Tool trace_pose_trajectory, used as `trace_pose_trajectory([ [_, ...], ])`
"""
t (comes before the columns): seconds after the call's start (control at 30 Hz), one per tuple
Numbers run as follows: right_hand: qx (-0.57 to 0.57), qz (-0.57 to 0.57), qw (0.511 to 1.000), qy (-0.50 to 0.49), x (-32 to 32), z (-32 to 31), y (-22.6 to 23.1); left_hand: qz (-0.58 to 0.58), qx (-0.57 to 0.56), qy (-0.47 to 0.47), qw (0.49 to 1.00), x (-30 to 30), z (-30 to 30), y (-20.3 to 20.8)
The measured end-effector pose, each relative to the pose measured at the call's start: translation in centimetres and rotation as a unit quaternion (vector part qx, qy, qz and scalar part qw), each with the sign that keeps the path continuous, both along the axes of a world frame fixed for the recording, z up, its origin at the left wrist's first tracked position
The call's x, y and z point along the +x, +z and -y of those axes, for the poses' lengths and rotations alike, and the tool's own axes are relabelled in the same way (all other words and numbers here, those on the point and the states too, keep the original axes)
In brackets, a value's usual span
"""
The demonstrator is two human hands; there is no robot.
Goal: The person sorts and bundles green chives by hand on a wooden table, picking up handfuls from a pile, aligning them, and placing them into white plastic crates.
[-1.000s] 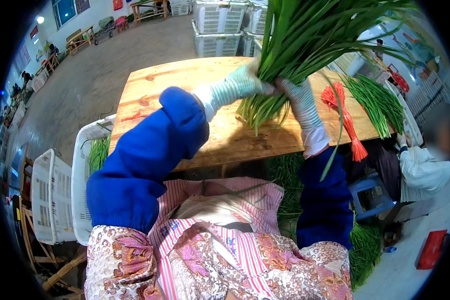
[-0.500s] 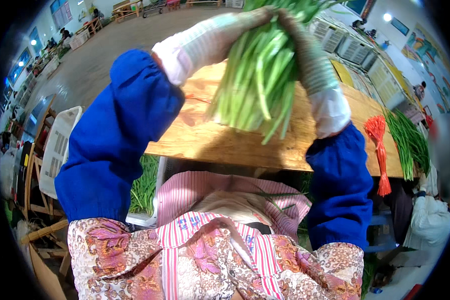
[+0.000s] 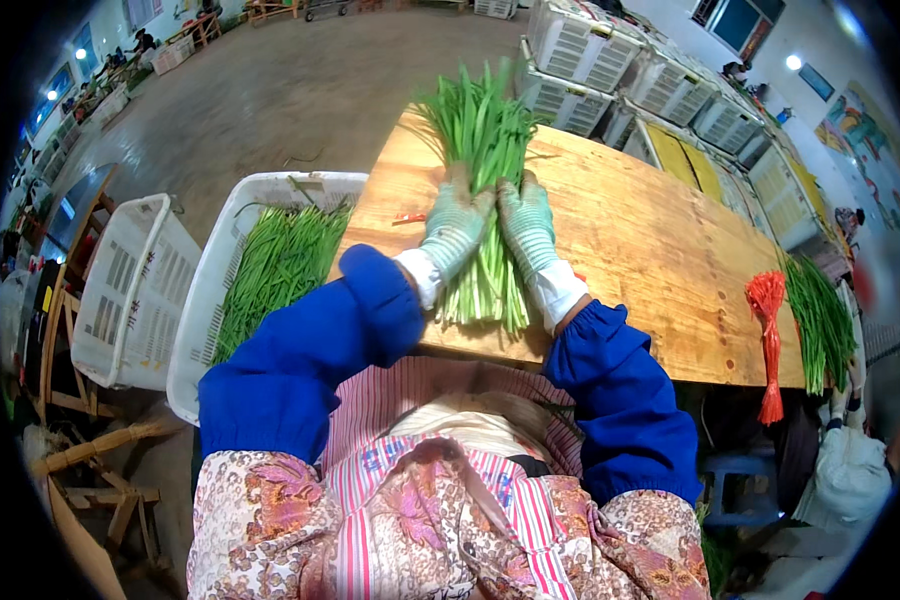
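Observation:
A thick bunch of garlic chives lies on the wooden table, leafy tips pointing away from me and pale cut ends toward me. My left hand, in a striped green-and-white glove, presses round its left side. On the opposite side my right hand, gloved alike, holds the bunch too, so both hands squeeze it between them. The fingertips are partly hidden by the leaves. Beside my left hand lies a small red tie on the wood.
To the left, a white crate holds loose chives, with another white crate beyond it. Red ties and more chives rest at the table's right end, near another person's sleeve. Stacked crates stand behind the table.
Both hands have come down and nearer to me with the chives, from raised above the table to resting on it. The left crate of chives now shows more fully.

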State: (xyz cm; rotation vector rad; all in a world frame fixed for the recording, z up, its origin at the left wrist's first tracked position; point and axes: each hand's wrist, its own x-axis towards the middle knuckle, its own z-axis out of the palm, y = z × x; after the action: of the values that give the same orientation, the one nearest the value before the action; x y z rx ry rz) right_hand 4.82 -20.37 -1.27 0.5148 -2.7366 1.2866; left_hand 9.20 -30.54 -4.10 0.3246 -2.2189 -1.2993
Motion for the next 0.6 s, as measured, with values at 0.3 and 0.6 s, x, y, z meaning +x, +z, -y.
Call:
trace_pose_trajectory([
  [0.3, 0.039, -0.214, 0.973, -0.080, -3.3, -19.1, 2.5, 0.067, 0.023, -0.123, 0.990, 2.7, 5.9, 2.1],
  [0.6, 0.391, -0.014, 0.829, -0.400, -0.3, -56.8, -0.4, -0.001, 0.066, -0.096, 0.993, 4.5, 7.4, -0.8],
])
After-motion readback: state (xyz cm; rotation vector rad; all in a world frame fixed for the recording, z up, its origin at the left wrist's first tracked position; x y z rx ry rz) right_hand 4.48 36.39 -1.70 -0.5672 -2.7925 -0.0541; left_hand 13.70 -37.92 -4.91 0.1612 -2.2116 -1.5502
